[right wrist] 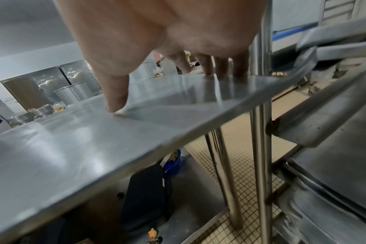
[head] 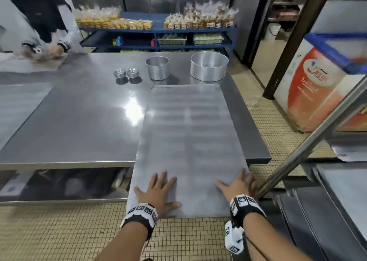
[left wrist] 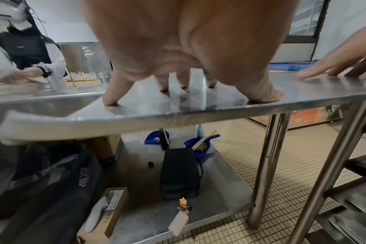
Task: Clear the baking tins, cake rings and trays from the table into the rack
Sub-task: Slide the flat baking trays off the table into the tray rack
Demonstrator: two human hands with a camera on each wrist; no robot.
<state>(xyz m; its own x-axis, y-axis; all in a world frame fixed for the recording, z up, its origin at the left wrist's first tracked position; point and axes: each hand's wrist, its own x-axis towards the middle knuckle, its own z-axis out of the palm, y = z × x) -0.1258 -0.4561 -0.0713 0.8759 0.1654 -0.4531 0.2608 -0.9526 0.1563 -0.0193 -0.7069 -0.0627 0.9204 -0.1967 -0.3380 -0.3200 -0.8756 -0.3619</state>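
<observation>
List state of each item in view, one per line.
Tray: flat, near end overhanging the table edge.
Left hand: fingers spread, pressing flat on tray.
Right hand: fingers straight, on tray's right corner.
Small tin: upright, on table.
Large tin: upright, on table.
Little moulds: two stacks, side by side.
Rack: trays already on its shelves.

The room is evenly and brightly lit from overhead, and a white glare patch sits on the steel table (head: 83, 109) just left of the flat tray (head: 188, 137), whose surface carries soft pale streaks of reflection. Small dark shadows pool under the two tart tin stacks (head: 127, 73) beyond the tray. The person at the table's far left corner (head: 39, 22) is motion-smeared. Straight posts bow near the frame edges. In both wrist views the palm looms huge and soft, the tray edge slightly blurred.
</observation>
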